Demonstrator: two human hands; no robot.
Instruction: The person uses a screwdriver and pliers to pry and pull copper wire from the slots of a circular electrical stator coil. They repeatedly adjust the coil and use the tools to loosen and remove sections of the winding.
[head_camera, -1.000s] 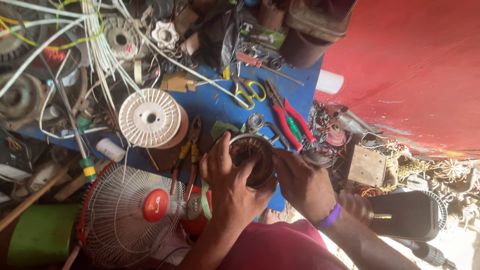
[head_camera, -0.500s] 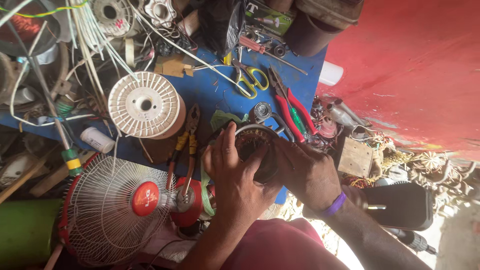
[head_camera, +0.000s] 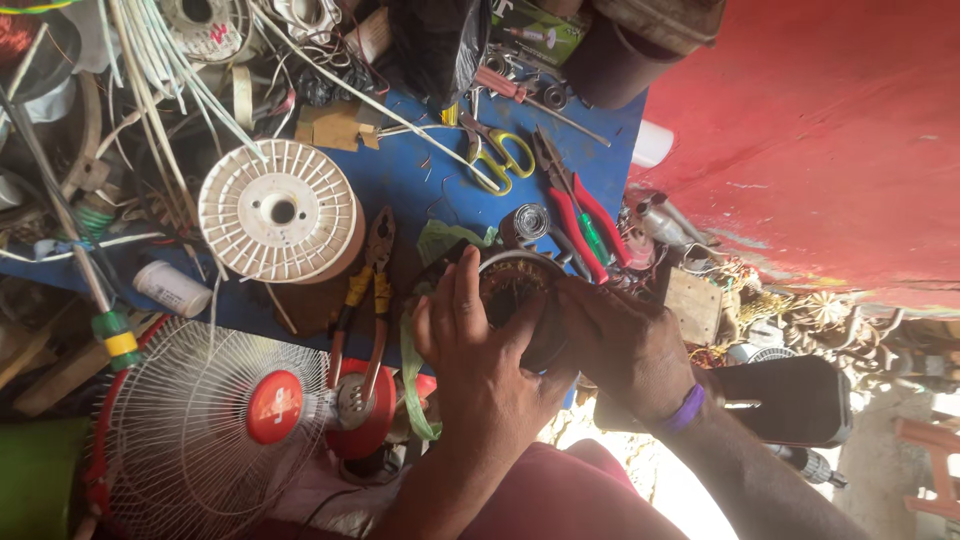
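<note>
My left hand (head_camera: 478, 352) and my right hand (head_camera: 622, 345) hold a round motor stator (head_camera: 518, 292) with dark copper windings between them, over the near edge of a blue table (head_camera: 400, 180). Fingers of the left hand lie across the stator's open face. The right hand, with a purple wristband (head_camera: 686, 408), cups its right side. A green plastic strip (head_camera: 410, 380) hangs under the left hand. Pliers with yellow-red handles (head_camera: 364, 300) lie just left of the hands.
A white wire spool (head_camera: 278, 212), yellow-handled scissors (head_camera: 500, 160), red-handled pliers (head_camera: 582, 222) and a bearing (head_camera: 532, 220) lie on the table. A small red fan with a white grille (head_camera: 220, 420) is at lower left, a red wall (head_camera: 830, 130) at right, cables at upper left.
The view has shifted slightly, so the table items sit lower and further left. Both hands have stayed on the stator, with the left fingers moving a little over its face.
</note>
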